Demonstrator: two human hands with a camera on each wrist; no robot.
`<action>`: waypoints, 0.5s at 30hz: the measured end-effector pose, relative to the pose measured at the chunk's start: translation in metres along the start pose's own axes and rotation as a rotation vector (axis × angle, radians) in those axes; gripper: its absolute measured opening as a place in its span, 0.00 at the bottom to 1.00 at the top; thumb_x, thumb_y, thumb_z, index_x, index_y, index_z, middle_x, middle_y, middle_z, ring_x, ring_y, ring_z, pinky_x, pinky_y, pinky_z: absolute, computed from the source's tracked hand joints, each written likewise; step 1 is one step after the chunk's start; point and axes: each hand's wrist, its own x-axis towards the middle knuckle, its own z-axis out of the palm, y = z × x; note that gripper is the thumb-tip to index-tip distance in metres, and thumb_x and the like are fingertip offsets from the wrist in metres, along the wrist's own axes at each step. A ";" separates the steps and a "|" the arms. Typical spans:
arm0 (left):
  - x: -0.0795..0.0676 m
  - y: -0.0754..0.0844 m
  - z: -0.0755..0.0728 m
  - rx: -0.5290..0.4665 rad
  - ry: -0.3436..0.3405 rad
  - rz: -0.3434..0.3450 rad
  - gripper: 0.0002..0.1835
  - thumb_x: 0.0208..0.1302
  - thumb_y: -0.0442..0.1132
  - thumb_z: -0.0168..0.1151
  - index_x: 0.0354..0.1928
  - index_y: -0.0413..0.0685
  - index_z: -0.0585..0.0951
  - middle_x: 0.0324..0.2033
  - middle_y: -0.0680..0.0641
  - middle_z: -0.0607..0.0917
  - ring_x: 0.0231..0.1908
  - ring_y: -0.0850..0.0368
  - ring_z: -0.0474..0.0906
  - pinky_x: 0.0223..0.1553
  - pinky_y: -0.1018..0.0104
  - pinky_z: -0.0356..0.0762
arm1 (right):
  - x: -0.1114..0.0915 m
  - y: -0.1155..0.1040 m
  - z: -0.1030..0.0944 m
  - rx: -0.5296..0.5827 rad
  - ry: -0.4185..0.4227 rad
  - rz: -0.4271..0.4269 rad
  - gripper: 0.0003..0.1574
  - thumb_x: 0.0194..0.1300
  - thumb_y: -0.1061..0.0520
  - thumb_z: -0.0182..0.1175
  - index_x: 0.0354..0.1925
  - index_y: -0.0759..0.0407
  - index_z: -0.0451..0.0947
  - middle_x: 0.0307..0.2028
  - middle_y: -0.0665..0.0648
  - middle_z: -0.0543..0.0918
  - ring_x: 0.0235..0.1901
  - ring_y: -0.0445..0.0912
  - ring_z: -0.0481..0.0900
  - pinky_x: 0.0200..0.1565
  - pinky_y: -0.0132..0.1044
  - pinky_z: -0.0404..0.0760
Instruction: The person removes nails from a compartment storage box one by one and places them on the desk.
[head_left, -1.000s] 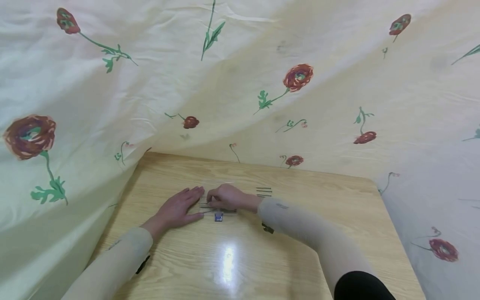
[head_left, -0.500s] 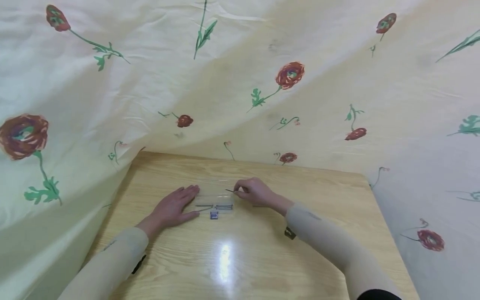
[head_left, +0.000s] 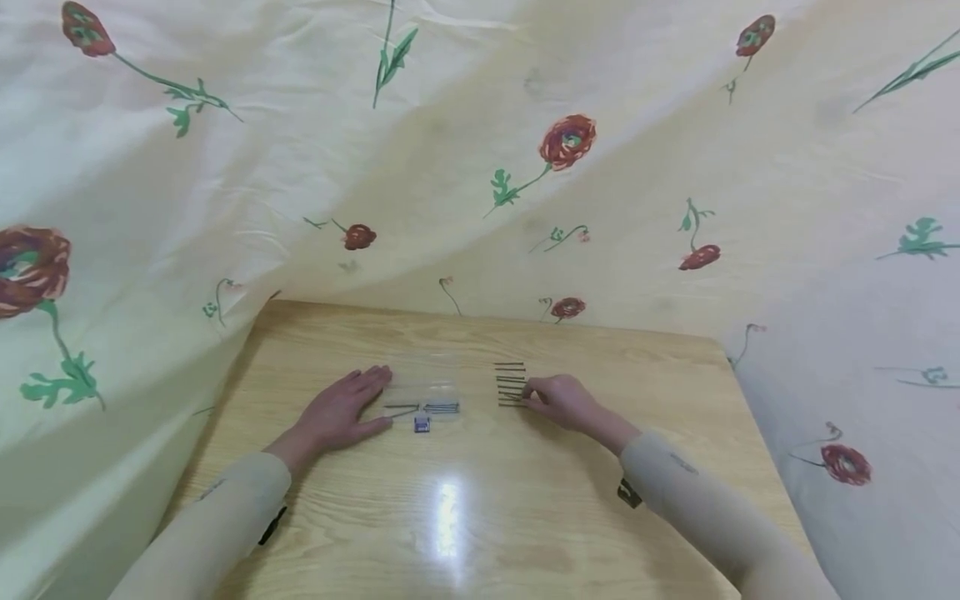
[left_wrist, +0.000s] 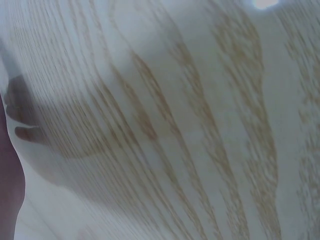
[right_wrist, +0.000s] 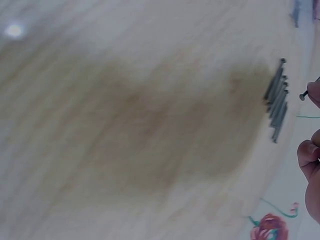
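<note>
My right hand (head_left: 566, 402) pinches a nail (right_wrist: 303, 96) between thumb and fingers, at the right end of a row of nails (head_left: 510, 379). Those nails lie roughly parallel on the wooden table; in the right wrist view the row (right_wrist: 277, 100) shows near the right edge. My left hand (head_left: 333, 412) rests with fingers extended at the left side of a clear plastic container (head_left: 423, 367). Several more nails (head_left: 441, 408) lie at the container's near side, and one slants toward the left thumb. The left wrist view shows mostly tabletop, with a sliver of the left hand (left_wrist: 10, 190).
A small blue-purple square (head_left: 422, 425) sits at the container's near edge. The wood-grain table (head_left: 525, 533) ends at the back against a flower-printed cloth (head_left: 420, 167), which also hangs at the left and right. A bright reflection shows on the near tabletop.
The right hand has gone from the container to the right, carrying a nail to the row. The left hand stays beside the container. The head view has shifted slightly.
</note>
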 end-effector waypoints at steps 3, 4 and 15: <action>0.000 -0.002 0.000 0.008 0.004 0.002 0.48 0.74 0.68 0.60 0.84 0.47 0.61 0.83 0.48 0.61 0.81 0.48 0.58 0.83 0.50 0.53 | -0.005 0.000 0.003 -0.018 -0.017 -0.015 0.03 0.69 0.59 0.71 0.41 0.57 0.88 0.21 0.45 0.79 0.20 0.34 0.67 0.23 0.31 0.72; 0.001 -0.003 0.000 0.008 0.006 0.003 0.48 0.74 0.68 0.60 0.84 0.46 0.61 0.83 0.48 0.61 0.81 0.48 0.58 0.83 0.50 0.53 | -0.006 0.000 0.005 -0.025 -0.023 -0.026 0.03 0.69 0.60 0.71 0.41 0.57 0.89 0.23 0.46 0.82 0.20 0.34 0.70 0.25 0.31 0.75; 0.003 0.001 -0.006 -0.025 0.005 0.010 0.48 0.73 0.66 0.62 0.83 0.44 0.62 0.82 0.46 0.62 0.81 0.46 0.59 0.83 0.48 0.54 | -0.003 -0.006 0.016 -0.110 -0.060 -0.128 0.02 0.66 0.62 0.72 0.38 0.57 0.90 0.33 0.52 0.92 0.27 0.39 0.86 0.34 0.34 0.89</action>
